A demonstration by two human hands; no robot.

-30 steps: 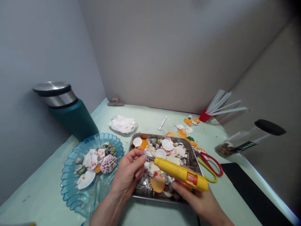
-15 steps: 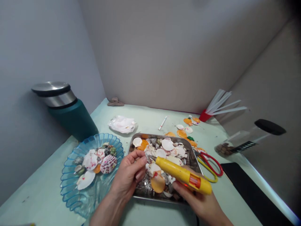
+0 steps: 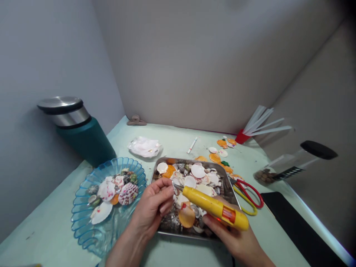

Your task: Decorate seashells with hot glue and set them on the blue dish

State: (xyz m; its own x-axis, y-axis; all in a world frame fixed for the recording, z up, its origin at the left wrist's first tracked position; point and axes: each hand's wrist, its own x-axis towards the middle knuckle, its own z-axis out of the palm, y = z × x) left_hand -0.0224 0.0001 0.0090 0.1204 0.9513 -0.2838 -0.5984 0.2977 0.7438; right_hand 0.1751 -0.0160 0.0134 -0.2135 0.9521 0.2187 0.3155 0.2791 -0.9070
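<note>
My right hand [image 3: 230, 233] is wrapped round a yellow hot glue gun [image 3: 214, 205], with a small red light showing below its body. The gun's metal nozzle [image 3: 178, 187] points left, right at the fingertips of my left hand [image 3: 155, 202]. Thumb and index finger there are pinched together on something small and pale, too hidden to name. Both hands are over a metal tray [image 3: 191, 236] heaped with seashells, among them a yellow scallop shell [image 3: 186, 217] and a white one [image 3: 198, 171].
Left stands a blue scalloped plate [image 3: 80, 218] with shells, behind it a teal bottle [image 3: 86, 141]. Scissors [image 3: 250, 196], a black phone-like slab [image 3: 294, 226], a clear jar [image 3: 289, 167] and a red cup [image 3: 241, 137] of glue sticks are right. Behind lie a white packet [image 3: 144, 147] and a marker [image 3: 192, 145].
The glue gun has shifted slightly left, its nozzle closer to my left fingertips. My left hand has hardly moved.
</note>
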